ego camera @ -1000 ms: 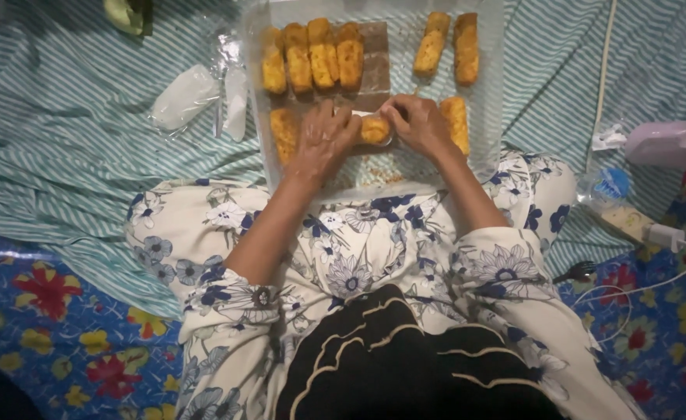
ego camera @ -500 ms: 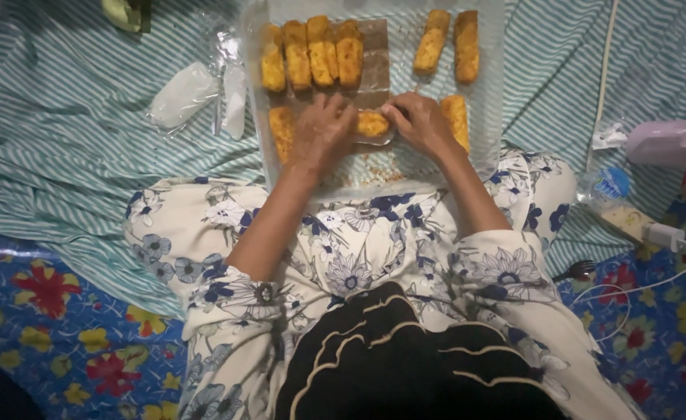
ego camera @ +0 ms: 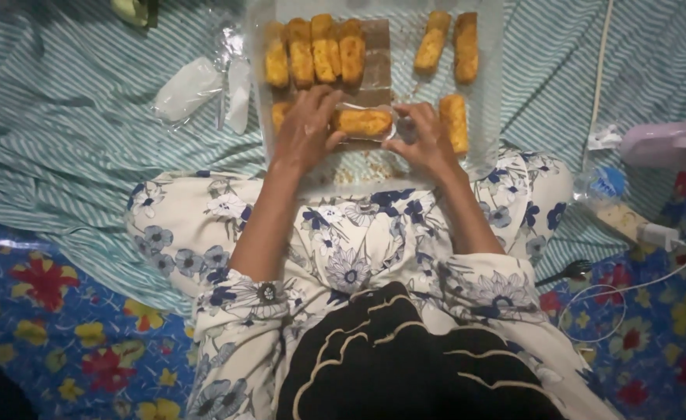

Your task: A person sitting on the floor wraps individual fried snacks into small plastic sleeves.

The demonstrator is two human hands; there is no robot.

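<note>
Both hands have barely shifted: left hand and right hand grip a golden fried roll in clear wrap. It lies near the tray's front edge, between two other rolls.

Home floor, striped cloth, floral mat

Fried roll now fully wrapped.

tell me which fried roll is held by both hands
The fried roll lying crosswise between left hand and right hand; the others lie lengthwise, untouched.
</note>
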